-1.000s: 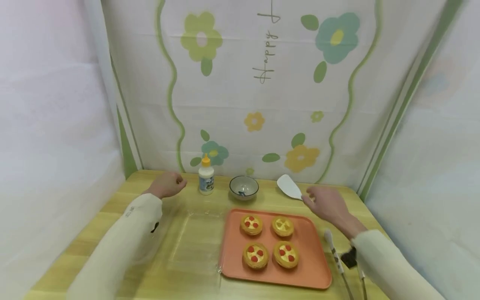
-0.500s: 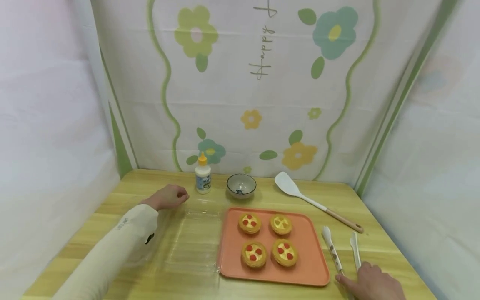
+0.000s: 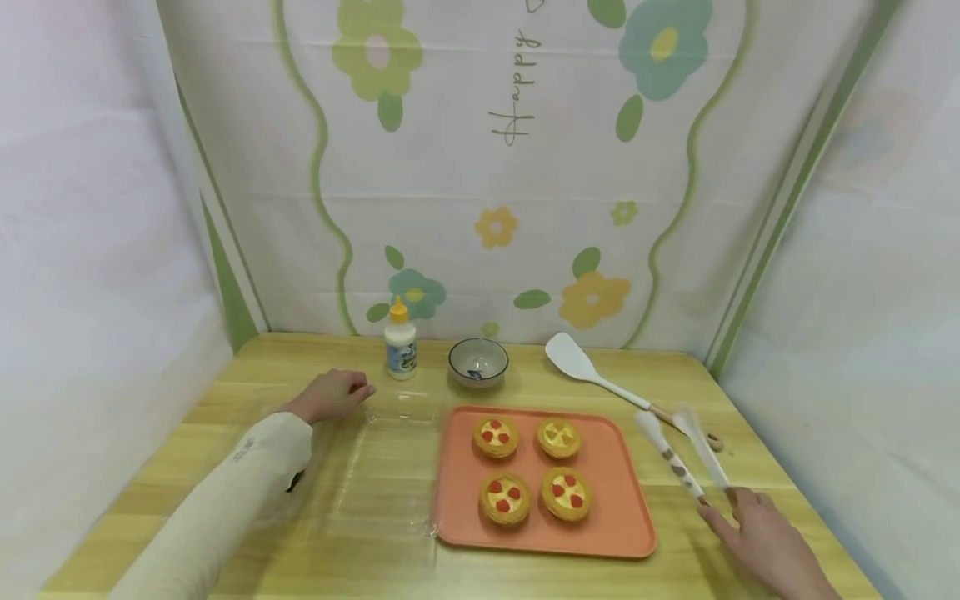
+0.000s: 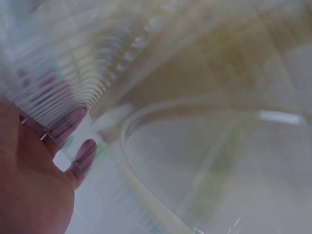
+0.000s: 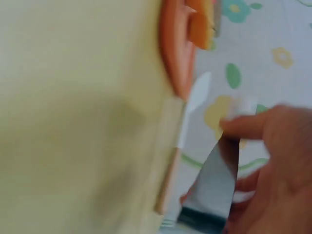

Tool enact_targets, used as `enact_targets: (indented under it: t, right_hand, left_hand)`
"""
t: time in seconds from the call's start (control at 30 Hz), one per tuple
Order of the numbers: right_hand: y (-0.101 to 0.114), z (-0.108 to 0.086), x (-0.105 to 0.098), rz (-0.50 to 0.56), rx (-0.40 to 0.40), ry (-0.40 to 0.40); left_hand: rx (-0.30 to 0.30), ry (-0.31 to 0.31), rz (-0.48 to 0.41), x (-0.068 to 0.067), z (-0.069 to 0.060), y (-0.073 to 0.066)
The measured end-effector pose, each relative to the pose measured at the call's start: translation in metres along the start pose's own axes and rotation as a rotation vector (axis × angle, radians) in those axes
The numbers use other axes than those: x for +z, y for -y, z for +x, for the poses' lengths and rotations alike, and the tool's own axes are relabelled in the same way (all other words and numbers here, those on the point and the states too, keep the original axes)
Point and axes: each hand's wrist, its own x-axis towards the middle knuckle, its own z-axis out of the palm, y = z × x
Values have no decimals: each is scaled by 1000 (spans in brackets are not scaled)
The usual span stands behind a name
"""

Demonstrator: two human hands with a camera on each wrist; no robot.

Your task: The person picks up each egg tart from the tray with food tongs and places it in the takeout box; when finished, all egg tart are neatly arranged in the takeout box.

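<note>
My right hand (image 3: 772, 537) grips kitchen tongs (image 3: 681, 471) with white, brown-spotted tips, raised over the table at the right. In the right wrist view the metal arm of the tongs (image 5: 214, 183) shows between thumb and fingers. My left hand (image 3: 330, 395) holds the edge of a clear plastic container (image 3: 382, 479) at the table's left. Through its ribbed wall, two fingertips (image 4: 84, 153) are visible in the left wrist view. Egg tarts lie on an orange tray (image 3: 618, 529): three carry red pieces, and one tart (image 3: 558, 438) has yellow pieces.
Behind the tray stand a small bowl (image 3: 478, 364) and a white bottle (image 3: 401, 350) with an orange nozzle. A white spatula (image 3: 572, 357) with a wooden handle lies at the back right, its handle partly behind the tongs. Patterned cloth walls (image 3: 442, 183) enclose the table.
My right hand went from near the spatula to the tongs, took hold of them and lifted them forward off the table. The left hand stayed at the clear container.
</note>
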Motion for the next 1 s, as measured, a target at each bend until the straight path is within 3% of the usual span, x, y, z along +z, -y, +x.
enact_targets:
  t: [0.23, 0.37, 0.57, 0.7, 1.0]
  right_hand:
    - [25, -6, -7, 44, -350, -100]
    - [25, -6, -12, -3, -487, -88]
    - [23, -7, -13, -81, -556, -23]
    - [23, -8, -6, -96, -565, 7]
    - [26, -7, 0, -91, -595, -20]
  left_hand:
    - [-2, -38, -17, 3, -7, -3]
    - [-12, -36, -12, 2, -7, -1]
    - [-52, -13, -15, 5, -10, 6]
    - [-42, -17, -3, 7, -9, 9]
    - [-22, -28, 17, 5, -7, 6]
